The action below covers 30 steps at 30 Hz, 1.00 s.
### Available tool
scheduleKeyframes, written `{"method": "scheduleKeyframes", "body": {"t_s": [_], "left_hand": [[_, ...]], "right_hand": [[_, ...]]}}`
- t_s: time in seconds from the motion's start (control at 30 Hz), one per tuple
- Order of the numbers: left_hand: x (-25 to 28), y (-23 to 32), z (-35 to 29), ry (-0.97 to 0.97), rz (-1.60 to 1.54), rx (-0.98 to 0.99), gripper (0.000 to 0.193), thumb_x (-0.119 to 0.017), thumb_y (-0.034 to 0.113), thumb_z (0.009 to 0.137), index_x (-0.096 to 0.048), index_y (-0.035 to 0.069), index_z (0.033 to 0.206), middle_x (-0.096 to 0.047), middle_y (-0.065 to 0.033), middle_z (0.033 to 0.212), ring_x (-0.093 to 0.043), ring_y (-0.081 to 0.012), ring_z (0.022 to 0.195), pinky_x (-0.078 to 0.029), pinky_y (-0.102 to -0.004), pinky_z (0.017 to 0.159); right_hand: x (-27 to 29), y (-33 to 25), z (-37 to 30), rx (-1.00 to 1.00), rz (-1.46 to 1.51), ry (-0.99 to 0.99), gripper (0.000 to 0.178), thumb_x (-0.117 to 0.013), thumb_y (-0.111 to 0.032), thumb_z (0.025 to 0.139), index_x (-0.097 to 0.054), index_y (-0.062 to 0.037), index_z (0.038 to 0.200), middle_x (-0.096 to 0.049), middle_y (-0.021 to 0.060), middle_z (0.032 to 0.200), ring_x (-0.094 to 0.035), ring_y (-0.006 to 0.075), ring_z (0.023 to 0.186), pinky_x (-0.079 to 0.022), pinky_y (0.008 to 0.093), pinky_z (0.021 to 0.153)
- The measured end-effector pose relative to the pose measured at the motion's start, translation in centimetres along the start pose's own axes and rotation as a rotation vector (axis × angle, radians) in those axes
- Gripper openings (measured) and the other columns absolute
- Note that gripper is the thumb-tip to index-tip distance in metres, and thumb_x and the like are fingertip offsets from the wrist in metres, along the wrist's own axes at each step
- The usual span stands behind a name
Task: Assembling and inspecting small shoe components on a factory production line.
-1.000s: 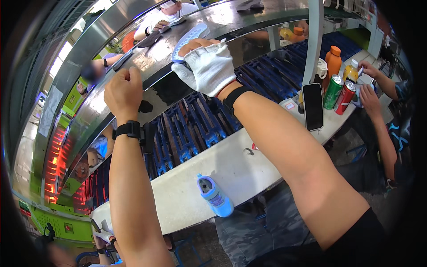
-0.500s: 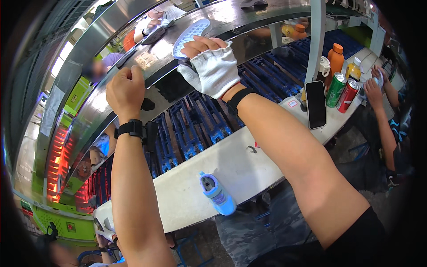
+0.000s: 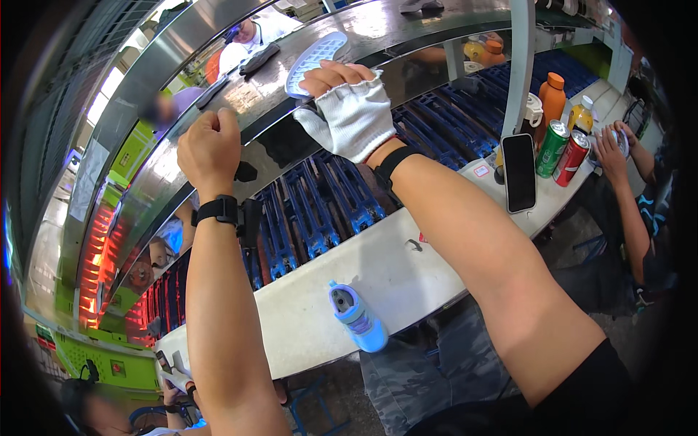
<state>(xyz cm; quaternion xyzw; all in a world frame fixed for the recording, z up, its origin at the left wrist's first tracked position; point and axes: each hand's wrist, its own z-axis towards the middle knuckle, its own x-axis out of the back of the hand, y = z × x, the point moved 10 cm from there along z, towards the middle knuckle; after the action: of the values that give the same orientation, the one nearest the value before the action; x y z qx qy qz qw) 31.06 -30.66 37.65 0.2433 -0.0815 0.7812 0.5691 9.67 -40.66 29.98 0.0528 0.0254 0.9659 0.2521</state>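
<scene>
My left hand (image 3: pixel 209 151), bare, is closed in a fist at the near edge of the raised metal conveyor (image 3: pixel 378 29); nothing shows in it. My right hand (image 3: pixel 349 109) wears a white knit glove with bare fingertips. Its fingers reach over the conveyor's edge, bent at the tips, with the thumb apart. They lie against or just beside the near end of a pale blue shoe sole (image 3: pixel 311 64) with a grid pattern; contact is unclear. Below my arms, a small light-blue and lilac shoe (image 3: pixel 358 320) stands on the white bench (image 3: pixel 298 323).
Blue metal racks (image 3: pixel 313 203) run under the conveyor. At right are a phone (image 3: pixel 518 173), green can (image 3: pixel 552 149), red can (image 3: pixel 572 158) and orange bottle (image 3: pixel 551 98). A co-worker's hands (image 3: pixel 614 145) are beyond them. Grey shoe parts (image 3: pixel 259 58) lie on the conveyor; a post (image 3: pixel 518 65) rises beside it.
The view has shifted slightly, and both my hands keep their poses. Across the conveyor, a person in white has moved, and their hand no longer shows near the grey shoe part.
</scene>
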Motion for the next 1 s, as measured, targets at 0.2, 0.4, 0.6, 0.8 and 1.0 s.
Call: {"method": "scheduleKeyframes", "body": {"t_s": [0.2,0.4,0.6,0.8,1.0], "left_hand": [[0.18,0.15,-0.07,0.011,0.002,0.001,0.038,-0.064,0.04,0.095,-0.08,0.008,0.081,-0.076,-0.0204,0.08,-0.074,-0.0467,0.079,-0.058,-0.0541,0.075],[0.01,-0.12,-0.02,0.002,0.01,0.019,0.038,-0.065,0.041,0.095,-0.08,0.009,0.081,-0.076,-0.0203,0.079,-0.074,-0.0467,0.079,-0.058,-0.0541,0.075],[0.26,0.14,-0.17,0.013,-0.007,0.012,0.038,-0.065,0.04,0.095,-0.079,0.009,0.08,-0.076,-0.0198,0.078,-0.074,-0.0463,0.078,-0.059,-0.0536,0.075],[0.19,0.19,0.01,0.024,0.016,-0.015,0.037,-0.065,0.04,0.095,-0.079,0.009,0.08,-0.076,-0.0197,0.078,-0.074,-0.0465,0.077,-0.059,-0.0535,0.074],[0.15,0.05,-0.01,0.011,0.022,-0.014,0.039,-0.064,0.042,0.095,-0.08,0.009,0.08,-0.075,-0.0208,0.079,-0.073,-0.0477,0.078,-0.058,-0.0542,0.075]], "right_hand": [[-0.1,0.21,-0.11,-0.01,0.029,-0.012,0.043,-0.072,-0.048,0.1,-0.066,-0.0211,0.133,-0.068,0.002,0.14,-0.058,0.0259,0.141,-0.039,0.0492,0.121],[-0.45,0.26,-0.27,-0.017,0.056,-0.033,0.043,-0.07,-0.048,0.103,-0.064,-0.0213,0.137,-0.067,0.0041,0.144,-0.058,0.0282,0.142,-0.038,0.0505,0.122],[-0.4,0.25,-0.15,-0.002,0.032,-0.03,0.044,-0.069,-0.049,0.103,-0.064,-0.0213,0.137,-0.067,0.0048,0.144,-0.058,0.0282,0.142,-0.038,0.0506,0.122],[-0.46,0.31,-0.26,-0.005,0.043,-0.026,0.044,-0.07,-0.048,0.103,-0.064,-0.0215,0.137,-0.067,0.005,0.144,-0.058,0.0288,0.141,-0.038,0.0507,0.121],[-0.58,0.14,-0.29,0.001,0.039,-0.025,0.045,-0.07,-0.048,0.103,-0.063,-0.0216,0.138,-0.067,0.0047,0.144,-0.058,0.0289,0.142,-0.038,0.0505,0.122]]}}
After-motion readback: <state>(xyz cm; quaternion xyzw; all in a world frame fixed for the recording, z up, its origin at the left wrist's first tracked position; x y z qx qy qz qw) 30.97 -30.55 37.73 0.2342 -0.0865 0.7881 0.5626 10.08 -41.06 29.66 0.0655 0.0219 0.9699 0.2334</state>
